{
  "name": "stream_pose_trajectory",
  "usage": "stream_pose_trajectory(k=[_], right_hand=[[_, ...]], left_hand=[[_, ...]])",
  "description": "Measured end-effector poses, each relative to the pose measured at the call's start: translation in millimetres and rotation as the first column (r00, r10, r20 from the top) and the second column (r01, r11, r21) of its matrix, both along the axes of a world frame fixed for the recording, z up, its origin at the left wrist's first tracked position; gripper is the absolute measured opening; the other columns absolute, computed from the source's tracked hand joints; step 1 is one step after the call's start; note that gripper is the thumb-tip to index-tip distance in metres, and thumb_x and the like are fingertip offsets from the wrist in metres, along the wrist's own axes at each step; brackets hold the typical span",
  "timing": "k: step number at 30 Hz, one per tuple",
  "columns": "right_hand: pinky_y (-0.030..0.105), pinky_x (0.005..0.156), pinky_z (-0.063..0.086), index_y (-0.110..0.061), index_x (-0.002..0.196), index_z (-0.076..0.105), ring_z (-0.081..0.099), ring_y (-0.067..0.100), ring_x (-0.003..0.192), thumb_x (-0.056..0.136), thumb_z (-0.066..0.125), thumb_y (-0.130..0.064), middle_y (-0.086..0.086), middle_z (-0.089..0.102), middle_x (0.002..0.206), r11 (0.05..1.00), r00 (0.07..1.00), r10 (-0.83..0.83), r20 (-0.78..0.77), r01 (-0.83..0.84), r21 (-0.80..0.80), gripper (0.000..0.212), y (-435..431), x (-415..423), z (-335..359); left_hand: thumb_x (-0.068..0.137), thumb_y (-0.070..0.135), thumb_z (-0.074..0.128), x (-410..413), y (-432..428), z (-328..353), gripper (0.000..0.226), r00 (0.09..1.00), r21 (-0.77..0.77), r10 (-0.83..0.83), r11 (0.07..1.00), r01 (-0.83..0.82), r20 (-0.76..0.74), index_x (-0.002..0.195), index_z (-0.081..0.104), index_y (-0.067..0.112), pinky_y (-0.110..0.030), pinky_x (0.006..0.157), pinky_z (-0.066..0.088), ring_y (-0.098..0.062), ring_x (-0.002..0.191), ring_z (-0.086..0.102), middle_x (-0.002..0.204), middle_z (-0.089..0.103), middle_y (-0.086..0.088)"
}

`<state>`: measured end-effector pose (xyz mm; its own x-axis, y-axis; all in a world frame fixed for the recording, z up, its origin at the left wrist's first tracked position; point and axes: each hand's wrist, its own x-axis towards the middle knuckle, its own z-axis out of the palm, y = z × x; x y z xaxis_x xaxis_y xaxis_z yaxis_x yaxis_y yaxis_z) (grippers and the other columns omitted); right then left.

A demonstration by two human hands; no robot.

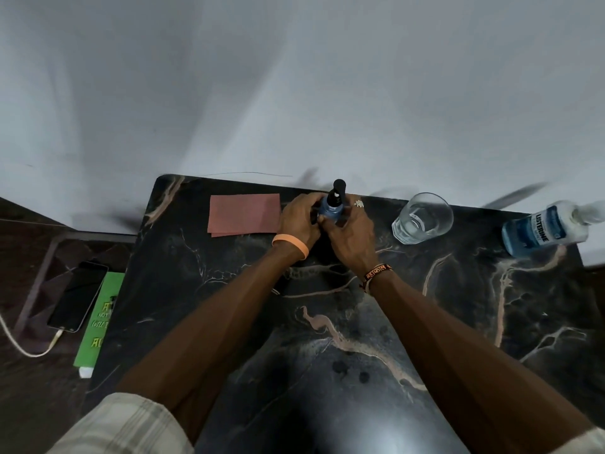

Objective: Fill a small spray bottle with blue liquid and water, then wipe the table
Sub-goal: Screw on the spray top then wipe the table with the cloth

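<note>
Head view. The 2 hands, left hand [299, 217] and right hand [352, 231], both curl around the small spray bottle [331, 209]. It stands upright near the far edge of the dark marbled table [327, 322], holding blue liquid, with its black spray head [339, 188] on top. A pink cloth [244, 213] lies just to its left; a glass [422, 217] of water and a blue mouthwash bottle [550, 229] are to its right.

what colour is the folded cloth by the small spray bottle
Dusty pink; the flat folded cloth shows best in the head view, on the dark marbled table.
</note>
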<state>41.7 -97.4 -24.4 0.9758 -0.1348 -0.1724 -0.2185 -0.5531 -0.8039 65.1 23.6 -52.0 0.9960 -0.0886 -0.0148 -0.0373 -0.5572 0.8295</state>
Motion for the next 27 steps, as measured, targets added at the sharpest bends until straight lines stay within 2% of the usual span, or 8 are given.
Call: stream_pose_trajectory(k=[6,9,11,13,16,20,24,27], right_hand=[[0.036,0.091,0.054,-0.014,0.137,0.043,0.064,0.019,0.107,0.078,0.082,-0.023,0.002,0.064,0.120,0.998,1.000,-0.004,-0.026,0.005,0.062,0.070,-3.0,-6.2,-1.5],[0.036,0.096,0.052,-0.015,0.149,0.029,0.058,0.023,0.117,0.082,0.079,-0.028,0.010,0.053,0.138,0.994,0.996,-0.079,-0.039,0.082,0.076,0.085,-4.7,-23.6,1.6],[0.033,0.093,0.052,-0.016,0.151,0.026,0.057,0.022,0.118,0.084,0.076,-0.028,0.011,0.047,0.143,0.989,0.992,-0.118,-0.040,0.121,0.089,0.085,-5.2,-41.0,4.2],[0.031,0.092,0.053,-0.016,0.152,0.026,0.057,0.020,0.116,0.086,0.074,-0.026,0.010,0.045,0.144,0.985,0.989,-0.141,-0.035,0.144,0.091,0.082,-4.2,-58.3,6.8],[0.033,0.093,0.054,-0.015,0.150,0.032,0.059,0.016,0.112,0.087,0.073,-0.024,0.006,0.048,0.140,0.984,0.988,-0.157,-0.014,0.157,0.085,0.077,-3.9,-84.6,9.3],[0.024,0.087,0.055,-0.018,0.147,0.038,0.060,0.009,0.107,0.087,0.073,-0.026,0.003,0.053,0.134,0.984,0.989,-0.144,0.021,0.141,0.112,0.070,-12.2,-123.2,11.0],[0.014,0.078,0.054,-0.021,0.143,0.043,0.063,-0.001,0.102,0.089,0.070,-0.033,-0.018,0.059,0.119,0.969,0.975,-0.218,0.037,0.212,0.129,0.062,-32.0,-168.3,14.0],[0.030,0.089,0.056,-0.018,0.143,0.042,0.061,0.000,0.107,0.096,0.062,-0.032,-0.023,0.059,0.119,0.948,0.956,-0.291,0.042,0.282,0.150,0.053,-46.9,-208.9,12.1]], left_hand=[[0.077,-0.004,0.055,-16.8,35.7,-5.3,0.063,0.997,0.132,-0.012,0.991,0.002,0.079,0.139,0.047,0.008,-0.035,0.115,0.031,-0.026,0.132,0.042,0.140,0.049,-0.014],[0.092,0.014,0.050,-11.6,73.7,-13.1,0.054,0.982,0.378,0.108,0.912,-0.161,0.156,0.144,0.038,0.010,-0.048,0.119,0.019,-0.028,0.143,0.027,0.151,0.038,-0.012],[0.097,0.030,0.044,-5.5,98.9,-17.5,0.057,0.996,0.581,0.093,0.809,-0.086,0.019,0.148,0.030,0.008,-0.053,0.120,0.008,-0.033,0.146,0.018,0.155,0.030,-0.014],[0.097,0.042,0.045,0.2,115.7,-17.6,0.062,0.993,0.686,0.077,0.727,0.006,-0.090,0.147,0.031,0.009,-0.055,0.117,0.004,-0.038,0.142,0.026,0.150,0.035,-0.019],[0.090,0.044,0.057,7.8,120.1,1.2,0.048,0.996,0.757,-0.012,0.649,0.076,-0.089,0.127,0.057,0.015,-0.051,0.105,0.029,-0.036,0.112,0.053,0.118,0.058,-0.017],[0.089,0.035,0.063,-10.0,108.1,41.4,0.030,0.966,0.672,-0.169,0.695,0.256,-0.194,0.108,0.067,0.013,-0.045,0.080,0.051,-0.033,0.087,0.061,0.098,0.062,-0.012],[0.090,0.037,0.048,-85.8,63.7,69.7,0.030,0.947,0.646,-0.308,0.743,0.175,0.097,0.112,0.064,0.025,-0.031,0.055,0.044,-0.020,0.063,0.048,0.088,0.045,0.000],[0.091,0.037,0.039,-162.4,6.8,62.2,0.042,0.861,0.608,-0.489,0.729,0.315,0.139,0.127,0.056,0.026,-0.036,0.065,0.044,-0.024,0.077,0.056,0.101,0.056,-0.006]])
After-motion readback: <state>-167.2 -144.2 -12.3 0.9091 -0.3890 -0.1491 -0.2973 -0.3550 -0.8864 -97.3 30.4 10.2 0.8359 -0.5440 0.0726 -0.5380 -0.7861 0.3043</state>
